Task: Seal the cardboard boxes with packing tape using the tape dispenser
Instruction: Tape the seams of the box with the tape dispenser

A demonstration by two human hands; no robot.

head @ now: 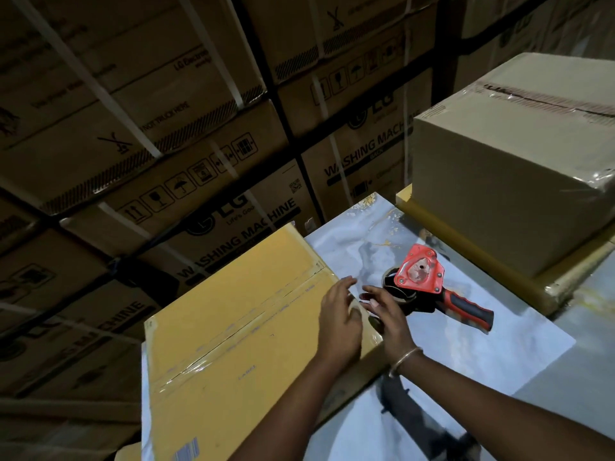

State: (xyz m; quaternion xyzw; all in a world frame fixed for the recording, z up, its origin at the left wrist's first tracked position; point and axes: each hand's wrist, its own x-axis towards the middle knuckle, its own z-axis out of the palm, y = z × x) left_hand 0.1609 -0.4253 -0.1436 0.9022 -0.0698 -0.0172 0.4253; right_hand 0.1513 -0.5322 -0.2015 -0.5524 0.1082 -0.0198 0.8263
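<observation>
Both hands, left hand (339, 314) and right hand (386, 311), press the box (233, 327) with fingers flat. The tape gun (432, 287) just past them looks light; its handle suits gripping.

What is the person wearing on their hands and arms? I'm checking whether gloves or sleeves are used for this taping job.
No gloves: both the left hand and the right hand are bare. No sleeves show either; both forearms are uncovered as far as the picture reaches. The only thing worn is a thin, pale metal bangle around the right wrist. No watch or rings can be made out.
</observation>
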